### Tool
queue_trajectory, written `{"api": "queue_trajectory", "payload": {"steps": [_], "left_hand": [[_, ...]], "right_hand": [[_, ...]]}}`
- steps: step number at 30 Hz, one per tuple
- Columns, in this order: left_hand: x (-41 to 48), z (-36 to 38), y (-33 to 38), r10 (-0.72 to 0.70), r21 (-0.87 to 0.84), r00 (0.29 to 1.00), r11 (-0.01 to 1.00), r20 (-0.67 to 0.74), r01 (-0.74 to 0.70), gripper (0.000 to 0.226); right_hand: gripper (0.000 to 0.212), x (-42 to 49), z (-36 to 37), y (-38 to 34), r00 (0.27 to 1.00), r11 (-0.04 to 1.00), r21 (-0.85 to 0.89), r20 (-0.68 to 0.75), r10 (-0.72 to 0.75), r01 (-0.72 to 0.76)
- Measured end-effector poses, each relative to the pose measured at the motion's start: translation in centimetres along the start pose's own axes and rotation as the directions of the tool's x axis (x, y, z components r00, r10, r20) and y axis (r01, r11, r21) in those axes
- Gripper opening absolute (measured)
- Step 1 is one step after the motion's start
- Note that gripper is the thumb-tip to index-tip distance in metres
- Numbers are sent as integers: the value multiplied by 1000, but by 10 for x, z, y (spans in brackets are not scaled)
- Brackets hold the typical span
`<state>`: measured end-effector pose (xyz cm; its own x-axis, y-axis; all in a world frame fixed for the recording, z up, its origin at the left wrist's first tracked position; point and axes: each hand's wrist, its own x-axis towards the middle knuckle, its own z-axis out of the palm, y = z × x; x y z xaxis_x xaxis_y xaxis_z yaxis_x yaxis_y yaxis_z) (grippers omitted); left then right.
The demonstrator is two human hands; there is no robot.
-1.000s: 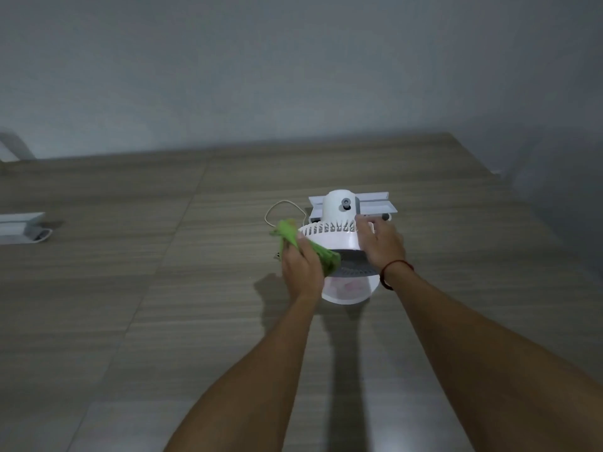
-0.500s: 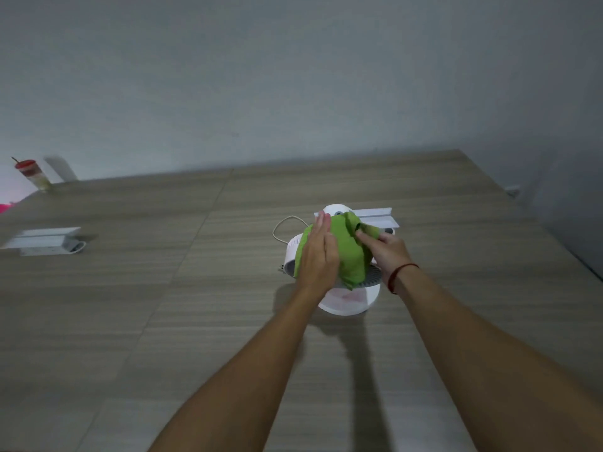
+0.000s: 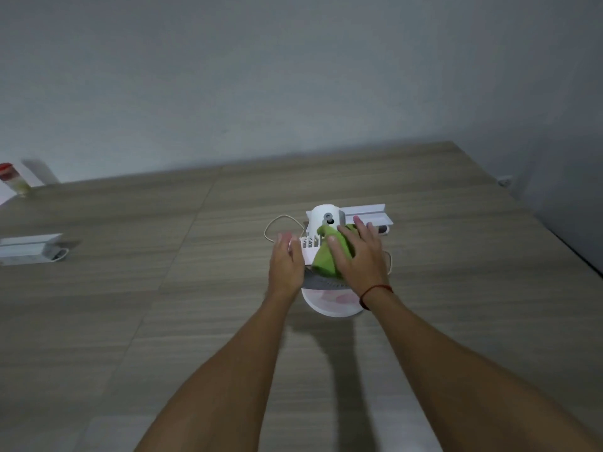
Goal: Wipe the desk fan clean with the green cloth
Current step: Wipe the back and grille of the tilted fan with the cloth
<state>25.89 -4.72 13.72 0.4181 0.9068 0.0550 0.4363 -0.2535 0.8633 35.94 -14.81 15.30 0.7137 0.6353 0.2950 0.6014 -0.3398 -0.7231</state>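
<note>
On wooden desk: white plastic desk fan; our right hand presses green cloth flat, left hand open alongside.

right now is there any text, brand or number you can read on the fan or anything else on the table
None can be read.
desk fan: white housing, no lettering visible; faint pinkish marks on its base are too blurred to tell.
green cloth: plain.
bottle with red cap: too small and blurred to read.
white box: no legible print.
</note>
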Motion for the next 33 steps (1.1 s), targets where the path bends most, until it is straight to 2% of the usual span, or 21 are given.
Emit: {"api": "queue_trajectory", "payload": {"steps": [2,4,5,7,8,9,10,11,13,15,16,18,19,21,22,24,26,28,29,31,33], "left_hand": [[3,7,0,5,4,1000,1000,-1,-5,71],[0,8,10,2,0,1000,1000,-7,-2,69],[-1,11,12,3,-11,1000,1000,-2,-3,69],[1,14,10,13,-23,1000,1000,-10,-13,69],[3,14,9,19,-25,1000,1000,-12,-19,67],[5,14,8,23,-23,1000,999,-12,-23,65],[6,13,9,28,-20,1000,999,-13,-28,60],[8,11,10,35,-19,999,999,-16,-35,53],[12,11,10,39,-25,999,999,-20,-39,42],[14,12,11,24,-36,999,999,-27,-25,38],[14,13,12,19,-46,999,999,-36,-21,36],[13,16,14,25,-56,998,998,-65,-28,33],[12,17,16,23,-62,997,998,-76,-28,32],[11,19,20,18,-85,995,996,-95,-26,31],[10,20,21,6,-106,994,994,-108,-17,32],[9,21,20,-49,-151,990,988,-134,29,39],[7,21,17,-58,-158,986,987,-154,33,45],[9,21,13,-32,-150,988,989,-149,9,46],[10,20,13,-24,-152,989,988,-143,2,46],[11,19,12,-14,-145,991,989,-135,-6,48],[10,18,13,-10,-124,991,992,-134,-6,48]], "right_hand": [[41,7,4,11,993,986,144,-72,89,-78],[46,11,7,15,926,891,360,-151,347,-276],[46,14,8,21,844,782,485,-148,515,-392],[40,21,6,37,618,426,673,59,784,-605],[40,21,4,46,536,264,700,198,820,-663],[40,21,2,52,492,172,697,289,821,-696],[38,21,2,55,489,166,681,313,814,-713],[35,23,2,54,522,217,676,287,803,-705],[35,27,4,39,658,445,658,103,746,-608],[42,27,3,18,816,734,535,-135,563,-418],[38,28,5,11,878,855,412,-215,428,-316],[35,30,10,5,949,968,185,-233,212,-171],[36,31,9,5,959,975,160,-214,185,-152],[34,34,3,9,946,948,250,-203,251,-198],[33,35,1,14,923,903,340,-184,337,-262],[32,39,-5,30,839,740,514,-71,540,-433],[29,41,-5,49,721,540,600,90,687,-590],[35,42,0,67,611,359,622,251,751,-696],[38,42,1,72,582,304,624,304,754,-720],[40,45,5,80,568,263,619,367,736,-740],[35,45,5,79,577,268,625,362,732,-733]]}}
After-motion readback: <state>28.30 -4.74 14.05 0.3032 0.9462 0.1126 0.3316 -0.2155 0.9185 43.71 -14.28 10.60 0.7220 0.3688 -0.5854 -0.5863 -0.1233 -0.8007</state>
